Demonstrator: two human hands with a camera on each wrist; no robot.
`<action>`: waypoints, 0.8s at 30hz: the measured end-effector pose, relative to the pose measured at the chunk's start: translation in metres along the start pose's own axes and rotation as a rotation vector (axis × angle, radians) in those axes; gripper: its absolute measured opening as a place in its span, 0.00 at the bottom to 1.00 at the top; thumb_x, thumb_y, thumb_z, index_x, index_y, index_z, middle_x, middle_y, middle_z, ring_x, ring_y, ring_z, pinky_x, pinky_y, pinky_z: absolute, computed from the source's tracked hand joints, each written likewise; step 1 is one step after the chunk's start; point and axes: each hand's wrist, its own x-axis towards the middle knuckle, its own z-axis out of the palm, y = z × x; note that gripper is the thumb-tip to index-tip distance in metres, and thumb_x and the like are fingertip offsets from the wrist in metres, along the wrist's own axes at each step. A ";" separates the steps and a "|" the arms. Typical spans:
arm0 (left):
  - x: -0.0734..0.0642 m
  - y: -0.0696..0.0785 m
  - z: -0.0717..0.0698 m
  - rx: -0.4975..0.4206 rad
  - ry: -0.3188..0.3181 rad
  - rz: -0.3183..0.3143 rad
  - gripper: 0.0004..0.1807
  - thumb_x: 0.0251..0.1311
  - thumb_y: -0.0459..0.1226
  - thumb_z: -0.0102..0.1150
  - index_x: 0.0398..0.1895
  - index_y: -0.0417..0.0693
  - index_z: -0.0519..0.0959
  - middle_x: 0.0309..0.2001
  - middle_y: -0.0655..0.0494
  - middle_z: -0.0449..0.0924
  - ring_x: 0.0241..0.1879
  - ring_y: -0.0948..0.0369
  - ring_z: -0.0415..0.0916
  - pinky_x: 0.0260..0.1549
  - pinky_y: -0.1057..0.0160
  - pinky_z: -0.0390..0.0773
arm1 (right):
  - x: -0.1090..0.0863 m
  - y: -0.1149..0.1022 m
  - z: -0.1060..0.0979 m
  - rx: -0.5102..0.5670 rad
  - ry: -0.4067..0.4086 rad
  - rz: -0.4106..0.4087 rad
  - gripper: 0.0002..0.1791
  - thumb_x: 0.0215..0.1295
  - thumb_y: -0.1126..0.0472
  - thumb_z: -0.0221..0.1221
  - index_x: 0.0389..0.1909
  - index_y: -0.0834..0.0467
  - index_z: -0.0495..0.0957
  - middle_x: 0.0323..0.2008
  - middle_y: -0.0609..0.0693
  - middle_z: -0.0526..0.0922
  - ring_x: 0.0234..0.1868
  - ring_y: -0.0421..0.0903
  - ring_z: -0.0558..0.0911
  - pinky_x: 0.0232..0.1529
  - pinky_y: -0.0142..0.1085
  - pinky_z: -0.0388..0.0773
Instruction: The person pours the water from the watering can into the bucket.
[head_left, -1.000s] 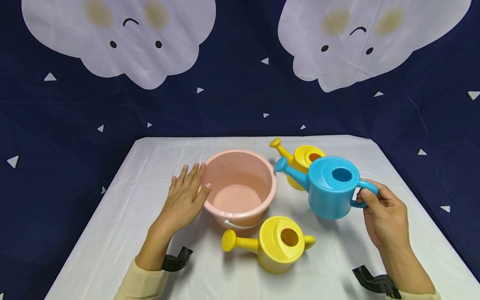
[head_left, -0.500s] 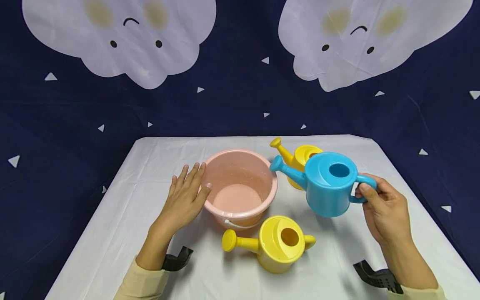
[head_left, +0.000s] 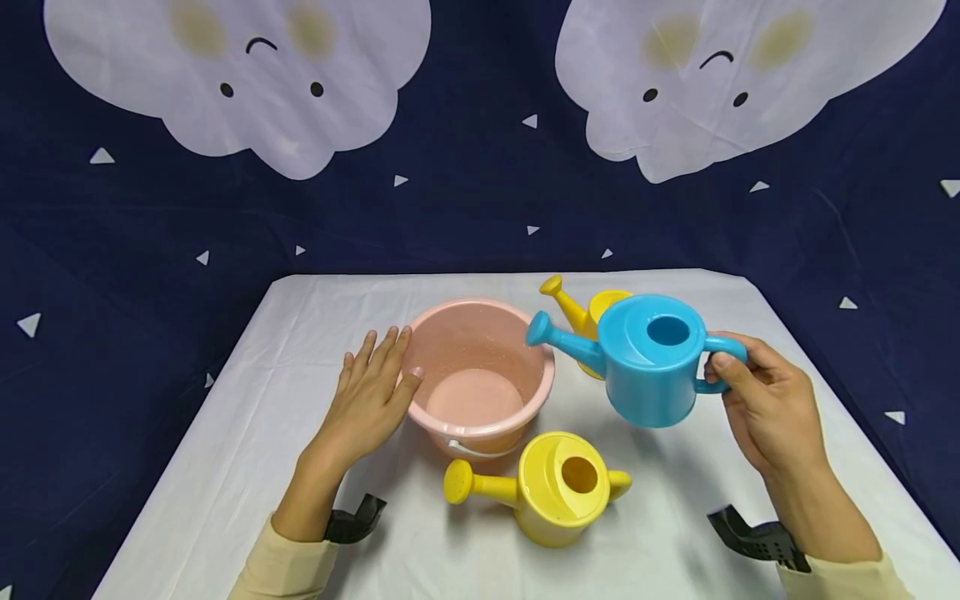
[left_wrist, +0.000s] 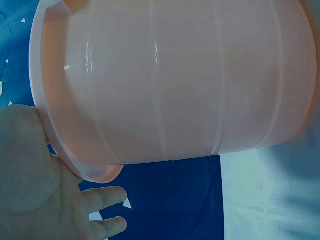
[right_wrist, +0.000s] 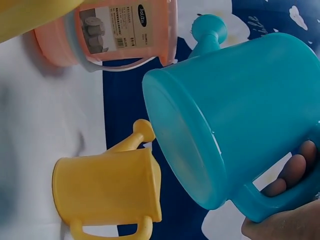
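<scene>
With our right hand (head_left: pixel 772 408) we grip the blue watering can (head_left: pixel 651 387) by its handle (head_left: pixel 729 345), above the surface (head_left: pixel 217 492) toward its right edge, spout (head_left: pixel 573 346) pointing at the pink bucket (head_left: pixel 480 335). Our left hand (head_left: pixel 367 404) touches the bucket, fingers (head_left: pixel 395 354) outstretched. One yellow can (head_left: pixel 602 302) stands toward the far edge, a second yellow can (head_left: pixel 542 512) nearer us.

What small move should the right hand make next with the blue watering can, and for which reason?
Probably the right hand should bring the blue watering can slightly left: in the head view, its spout end only just overlaps the right rim of the pink bucket, and its body is outside. The left hand touches the opposite rim.
</scene>
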 end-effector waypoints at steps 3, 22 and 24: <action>0.000 0.000 0.000 -0.001 0.000 -0.001 0.34 0.71 0.57 0.30 0.75 0.56 0.45 0.76 0.49 0.44 0.76 0.46 0.31 0.70 0.37 0.32 | 0.003 -0.001 0.002 -0.011 -0.014 0.000 0.14 0.62 0.81 0.49 0.48 0.76 0.74 0.34 0.52 0.82 0.34 0.42 0.79 0.38 0.26 0.79; 0.000 0.000 0.001 0.005 -0.003 -0.004 0.34 0.71 0.56 0.31 0.76 0.56 0.44 0.76 0.49 0.44 0.76 0.46 0.31 0.70 0.37 0.33 | 0.022 -0.006 0.016 -0.067 -0.127 0.035 0.14 0.62 0.79 0.51 0.48 0.75 0.75 0.40 0.51 0.83 0.35 0.41 0.77 0.39 0.25 0.77; 0.000 0.000 0.000 0.006 -0.004 -0.005 0.34 0.71 0.56 0.31 0.76 0.55 0.44 0.76 0.49 0.44 0.76 0.46 0.31 0.70 0.37 0.32 | 0.023 -0.006 0.018 -0.082 -0.133 0.039 0.14 0.62 0.78 0.51 0.49 0.75 0.74 0.41 0.51 0.83 0.36 0.41 0.77 0.39 0.25 0.77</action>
